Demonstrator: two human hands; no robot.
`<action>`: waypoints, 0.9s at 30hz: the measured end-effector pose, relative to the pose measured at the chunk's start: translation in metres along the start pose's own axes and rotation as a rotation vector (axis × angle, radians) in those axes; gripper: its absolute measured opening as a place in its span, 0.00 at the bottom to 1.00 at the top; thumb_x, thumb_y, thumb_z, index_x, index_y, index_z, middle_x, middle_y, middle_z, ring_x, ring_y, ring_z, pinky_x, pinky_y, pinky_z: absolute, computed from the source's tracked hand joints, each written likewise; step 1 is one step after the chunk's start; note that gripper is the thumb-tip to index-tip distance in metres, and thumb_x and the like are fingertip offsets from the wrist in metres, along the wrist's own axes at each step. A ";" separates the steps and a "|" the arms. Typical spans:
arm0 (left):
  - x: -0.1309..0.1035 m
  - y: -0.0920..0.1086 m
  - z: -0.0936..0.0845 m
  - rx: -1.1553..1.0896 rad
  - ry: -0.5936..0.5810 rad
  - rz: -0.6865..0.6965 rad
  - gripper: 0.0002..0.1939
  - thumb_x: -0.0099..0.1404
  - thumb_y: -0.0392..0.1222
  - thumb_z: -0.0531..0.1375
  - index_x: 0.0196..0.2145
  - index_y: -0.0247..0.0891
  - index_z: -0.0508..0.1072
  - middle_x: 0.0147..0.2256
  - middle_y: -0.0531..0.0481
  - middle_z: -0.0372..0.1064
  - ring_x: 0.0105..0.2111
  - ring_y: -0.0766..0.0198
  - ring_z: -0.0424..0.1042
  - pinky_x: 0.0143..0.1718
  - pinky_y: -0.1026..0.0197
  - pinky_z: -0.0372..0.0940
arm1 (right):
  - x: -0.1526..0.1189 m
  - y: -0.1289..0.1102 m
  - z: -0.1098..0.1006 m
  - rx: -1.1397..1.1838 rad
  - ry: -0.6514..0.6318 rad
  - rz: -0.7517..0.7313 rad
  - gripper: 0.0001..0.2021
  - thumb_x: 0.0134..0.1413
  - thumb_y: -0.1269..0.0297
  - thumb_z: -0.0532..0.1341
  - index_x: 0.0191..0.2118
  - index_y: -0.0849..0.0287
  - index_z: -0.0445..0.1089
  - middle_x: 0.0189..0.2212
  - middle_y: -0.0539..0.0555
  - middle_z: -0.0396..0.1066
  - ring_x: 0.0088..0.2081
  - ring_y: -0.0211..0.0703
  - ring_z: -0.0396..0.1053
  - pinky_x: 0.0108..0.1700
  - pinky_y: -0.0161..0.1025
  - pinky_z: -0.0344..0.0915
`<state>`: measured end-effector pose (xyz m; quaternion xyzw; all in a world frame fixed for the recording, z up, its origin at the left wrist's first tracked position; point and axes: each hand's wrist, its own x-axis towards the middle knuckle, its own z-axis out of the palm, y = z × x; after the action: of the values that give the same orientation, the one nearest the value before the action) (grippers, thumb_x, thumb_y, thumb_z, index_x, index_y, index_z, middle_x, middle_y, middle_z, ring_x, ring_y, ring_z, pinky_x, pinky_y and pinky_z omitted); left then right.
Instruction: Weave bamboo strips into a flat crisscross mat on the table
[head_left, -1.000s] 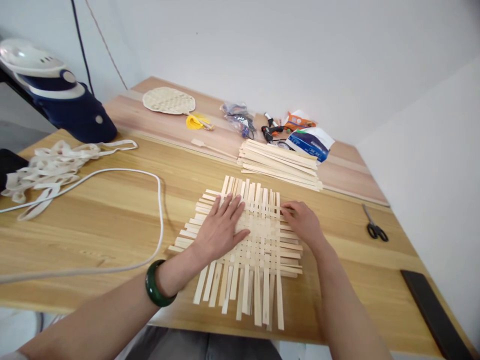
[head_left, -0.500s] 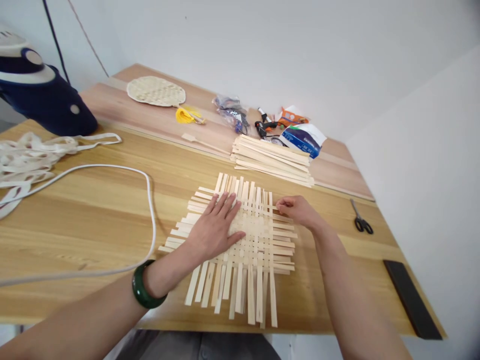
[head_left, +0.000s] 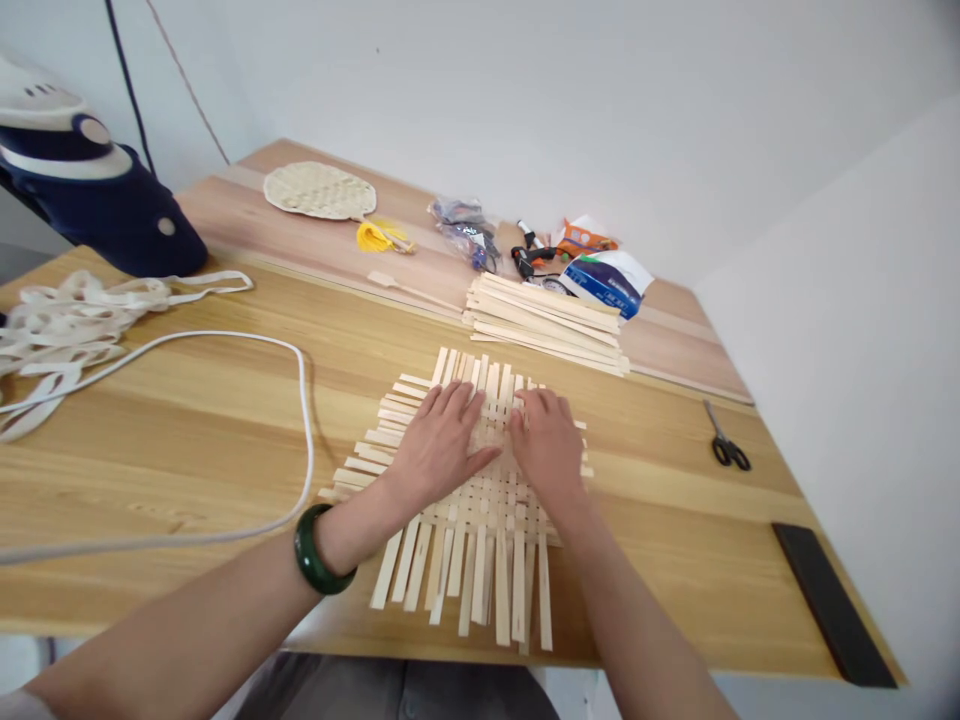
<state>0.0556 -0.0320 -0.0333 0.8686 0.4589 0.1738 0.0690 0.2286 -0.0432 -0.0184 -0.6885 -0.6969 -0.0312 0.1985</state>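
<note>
A mat woven from pale flat bamboo or wood strips lies on the table before me, loose strip ends jutting out on every side. My left hand, with a green bangle at the wrist, presses flat on its upper left part, fingers stretched and thumb out. Over the upper right part rests my right hand, its fingers slightly bent and thumb apart, touching the weave near the top. It covers many strip ends on that side. Just beyond the mat lies a stack of loose strips.
Scissors and a black bar lie to the right. At the back are a woven fan, yellow tassel, plastic bags, glue gun and blue packet. On the left: white cord, cream ribbon, navy appliance.
My right hand has left the strip end at the mat's right edge and moved left onto the weave. My left hand stays nearly in place, flat on the mat.
</note>
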 end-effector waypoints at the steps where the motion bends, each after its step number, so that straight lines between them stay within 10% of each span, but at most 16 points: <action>1: 0.002 0.001 0.001 0.000 0.015 -0.008 0.34 0.66 0.56 0.58 0.61 0.30 0.62 0.59 0.32 0.62 0.63 0.44 0.57 0.65 0.43 0.52 | -0.005 -0.006 0.007 -0.026 0.011 0.002 0.11 0.61 0.68 0.54 0.45 0.57 0.71 0.44 0.59 0.72 0.46 0.53 0.64 0.44 0.46 0.63; 27: 0.009 0.002 0.001 0.019 0.068 -0.038 0.26 0.63 0.56 0.58 0.52 0.35 0.67 0.49 0.37 0.65 0.52 0.42 0.60 0.57 0.42 0.57 | -0.011 -0.009 0.024 -0.049 0.062 -0.037 0.11 0.65 0.69 0.51 0.43 0.58 0.71 0.41 0.58 0.71 0.43 0.52 0.59 0.47 0.46 0.59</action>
<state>0.0626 -0.0256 -0.0315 0.8540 0.4789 0.1977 0.0482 0.2140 -0.0466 -0.0420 -0.6788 -0.7020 -0.0736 0.2024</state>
